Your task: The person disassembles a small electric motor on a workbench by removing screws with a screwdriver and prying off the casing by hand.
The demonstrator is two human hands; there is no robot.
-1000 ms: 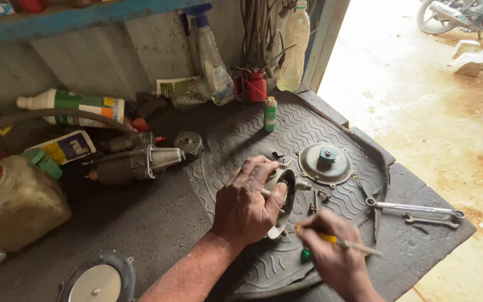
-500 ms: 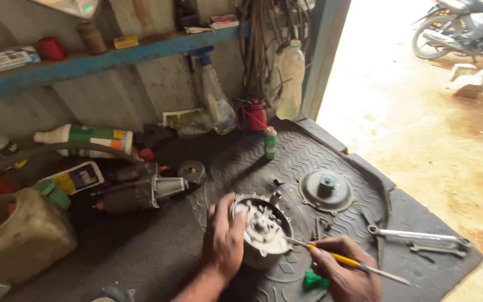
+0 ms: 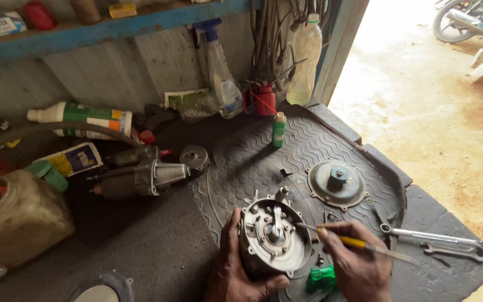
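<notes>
Around the round metal housing [image 3: 275, 237]: two hands, left hand [image 3: 236, 274] and right hand [image 3: 359, 263]; one screwdriver [image 3: 353, 242]; two wrenches [image 3: 440, 239] to its right; one metal disc [image 3: 336, 183] beyond it; three bottles [image 3: 306, 53] against the wall behind it.

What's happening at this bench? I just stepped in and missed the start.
A person steadies a round metal housing with the left hand on a rubber mat. The right hand holds a yellow-handled tool, its tip at the housing's centre. A round cover and two spanners lie nearby.
</notes>
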